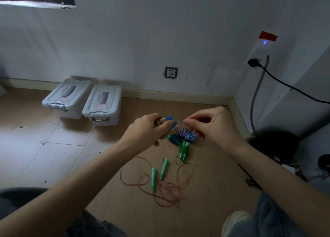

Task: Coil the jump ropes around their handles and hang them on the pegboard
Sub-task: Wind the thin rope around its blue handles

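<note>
Above the floor (62, 147) nr its far right corner, left hand (149, 128) is gripping blue handles (170, 120) w/ fingers curled round them, right hand (212, 124) is pinching the rope end, fingers together.

I see two loose green plastic jump-rope handles (159, 174) on the tan wooden floor (53, 147), joined by a thin reddish-brown cord (166, 188). A braided rope patterned dark blue and white (184, 132) sits by blue handles (169, 119). Two pale grey lidded plastic boxes (85, 98) carry darker grey grips.
</note>
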Demonstrator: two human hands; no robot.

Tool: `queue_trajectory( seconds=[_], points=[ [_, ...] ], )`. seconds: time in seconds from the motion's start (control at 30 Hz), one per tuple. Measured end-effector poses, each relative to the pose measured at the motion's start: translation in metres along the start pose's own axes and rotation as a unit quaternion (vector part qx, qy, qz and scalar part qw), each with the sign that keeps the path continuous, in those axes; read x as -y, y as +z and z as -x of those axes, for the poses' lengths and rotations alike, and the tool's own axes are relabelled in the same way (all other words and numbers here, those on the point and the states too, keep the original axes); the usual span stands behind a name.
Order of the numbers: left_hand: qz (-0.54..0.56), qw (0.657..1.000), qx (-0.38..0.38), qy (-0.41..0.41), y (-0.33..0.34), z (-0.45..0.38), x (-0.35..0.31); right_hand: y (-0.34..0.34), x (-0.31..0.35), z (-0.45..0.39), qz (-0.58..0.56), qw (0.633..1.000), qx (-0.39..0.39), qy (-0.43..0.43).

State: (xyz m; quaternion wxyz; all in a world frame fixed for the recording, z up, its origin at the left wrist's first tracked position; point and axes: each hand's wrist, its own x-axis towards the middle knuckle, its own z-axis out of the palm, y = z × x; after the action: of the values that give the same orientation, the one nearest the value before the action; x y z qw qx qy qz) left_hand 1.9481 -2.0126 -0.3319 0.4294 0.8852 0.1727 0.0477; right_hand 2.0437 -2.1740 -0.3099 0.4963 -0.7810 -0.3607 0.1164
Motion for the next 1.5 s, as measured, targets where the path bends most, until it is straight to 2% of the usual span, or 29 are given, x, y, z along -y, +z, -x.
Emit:
queue_trajectory(
  seconds=[0.07, 0.13, 0.23, 0.27, 0.4, 0.5, 0.57, 0.63, 0.67, 0.73, 0.8, 0.83, 0.97, 1.03, 1.2, 1.3, 1.37, 1.43, 1.5],
  points=[
    [0.062, 0.998, 0.002, -0.014, -0.001, -0.002, 0.0, -0.003, -0.002, -0.003, -0.007, 0.997, -0.057, 0.042],
    [0.121, 0.992, 0.014, -0.034, 0.001, -0.003, 0.0, -0.006, -0.002, -0.005, -0.084, 0.989, -0.073, 0.099],
    [0.174, 0.981, 0.054, -0.064, 0.004, -0.001, -0.003, -0.004, 0.002, -0.004, -0.279, 0.947, 0.019, 0.161],
    [0.18, 0.979, 0.063, -0.067, 0.004, 0.0, -0.004, -0.003, 0.003, -0.004, -0.305, 0.936, 0.049, 0.165],
    [0.228, 0.969, 0.072, -0.064, 0.006, 0.005, -0.009, -0.005, 0.007, -0.003, -0.23, 0.962, 0.085, 0.124],
    [0.298, 0.949, 0.072, -0.073, 0.008, 0.01, -0.013, -0.004, 0.011, -0.002, -0.048, 0.995, 0.077, 0.03],
    [0.337, 0.934, 0.069, -0.092, 0.008, 0.012, -0.015, 0.0, 0.011, -0.002, 0.111, 0.989, 0.072, -0.068],
    [0.355, 0.927, 0.067, -0.101, 0.007, 0.013, -0.015, 0.002, 0.011, -0.003, 0.177, 0.975, 0.061, -0.118],
    [0.355, 0.927, 0.069, -0.099, 0.007, 0.013, -0.015, 0.001, 0.01, -0.003, 0.163, 0.979, 0.046, -0.113],
    [0.357, 0.926, 0.076, -0.094, 0.007, 0.015, -0.017, -0.004, 0.01, -0.004, 0.042, 0.998, 0.025, -0.041],
    [0.362, 0.924, 0.08, -0.091, 0.007, 0.016, -0.018, -0.009, 0.01, -0.006, -0.099, 0.994, 0.022, 0.037],
    [0.36, 0.926, 0.08, -0.085, 0.008, 0.016, -0.019, -0.011, 0.01, -0.007, -0.135, 0.989, 0.018, 0.058],
    [0.344, 0.933, 0.08, -0.07, 0.011, 0.015, -0.018, -0.013, 0.008, -0.008, -0.131, 0.988, 0.022, 0.076],
    [0.342, 0.934, 0.081, -0.069, 0.013, 0.014, -0.017, -0.013, 0.01, -0.007, -0.107, 0.991, 0.024, 0.077],
    [0.342, 0.935, 0.064, -0.072, 0.012, 0.012, -0.013, -0.013, 0.01, -0.006, -0.006, 0.999, 0.032, 0.011],
    [0.303, 0.95, 0.043, -0.061, 0.015, 0.01, -0.012, -0.011, 0.011, -0.005, 0.096, 0.995, 0.025, -0.015],
    [0.271, 0.961, 0.033, -0.054, 0.018, 0.01, -0.012, -0.005, 0.012, -0.003, 0.235, 0.969, 0.008, -0.079],
    [0.223, 0.973, 0.022, -0.045, 0.021, 0.009, -0.011, 0.003, 0.011, 0.002, 0.375, 0.913, -0.001, -0.162],
    [0.17, 0.985, 0.017, -0.024, 0.022, 0.009, -0.008, 0.008, 0.01, 0.004, 0.44, 0.876, 0.012, -0.196]
  ],
)
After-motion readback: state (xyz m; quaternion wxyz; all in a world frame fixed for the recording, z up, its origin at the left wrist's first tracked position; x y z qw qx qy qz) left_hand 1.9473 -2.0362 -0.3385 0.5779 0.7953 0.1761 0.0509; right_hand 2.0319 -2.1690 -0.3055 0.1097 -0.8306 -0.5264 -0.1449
